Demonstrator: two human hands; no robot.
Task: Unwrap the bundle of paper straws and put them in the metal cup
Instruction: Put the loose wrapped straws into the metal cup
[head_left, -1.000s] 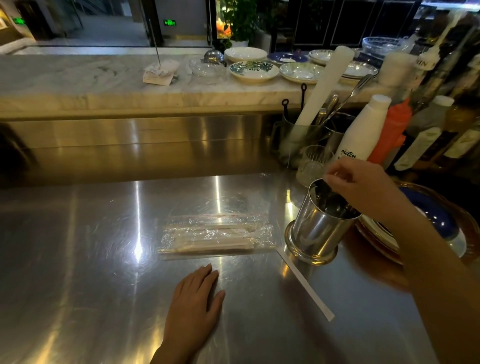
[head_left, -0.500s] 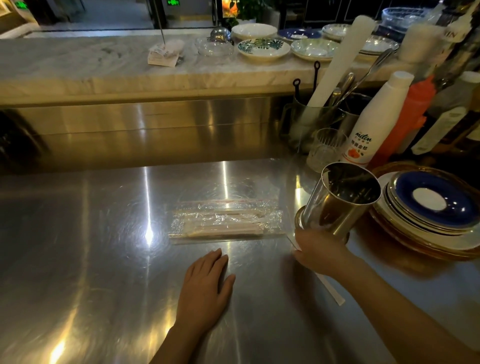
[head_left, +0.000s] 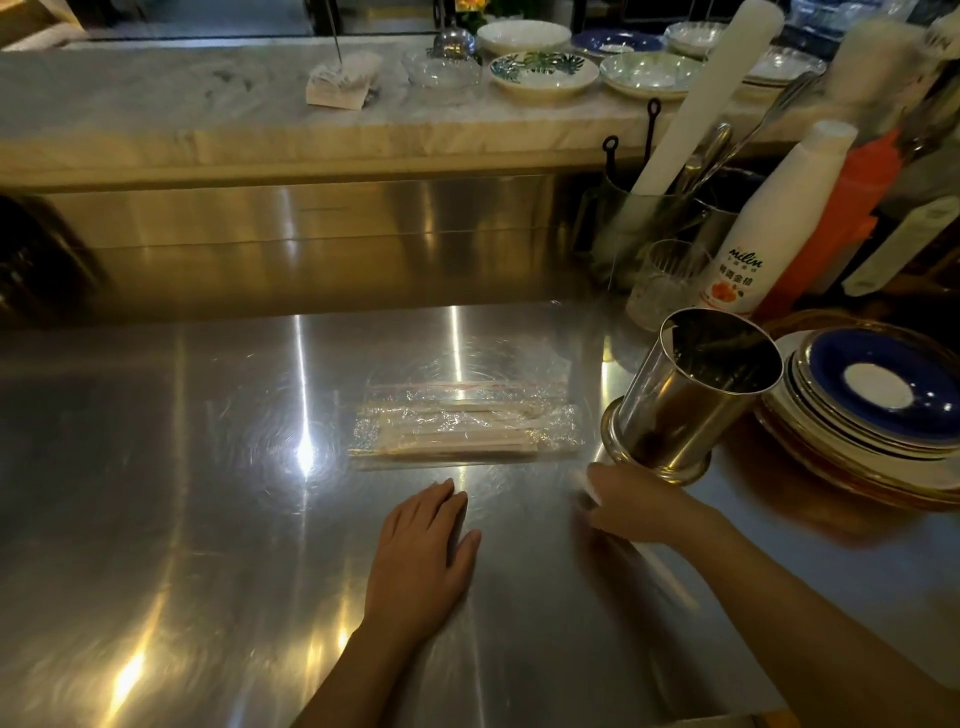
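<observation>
The bundle of paper straws lies in crinkled clear wrap on the steel counter, just left of the metal cup. The metal cup stands upright on its flared base; its inside is dark. One loose paper-wrapped straw lies slanted in front of the cup. My right hand is down on the straw's far end, fingers curled over it, motion-blurred. My left hand rests flat on the counter just below the bundle, fingers together, holding nothing.
A stack of plates with a blue one on top sits right of the cup. Behind it stand a ribbed glass, a white bottle, an orange bottle and a utensil holder. Bowls line the marble ledge.
My right hand left the cup's mouth, dropped to the counter in front of the cup's base and came down on the loose straw. The left hand stayed flat.
</observation>
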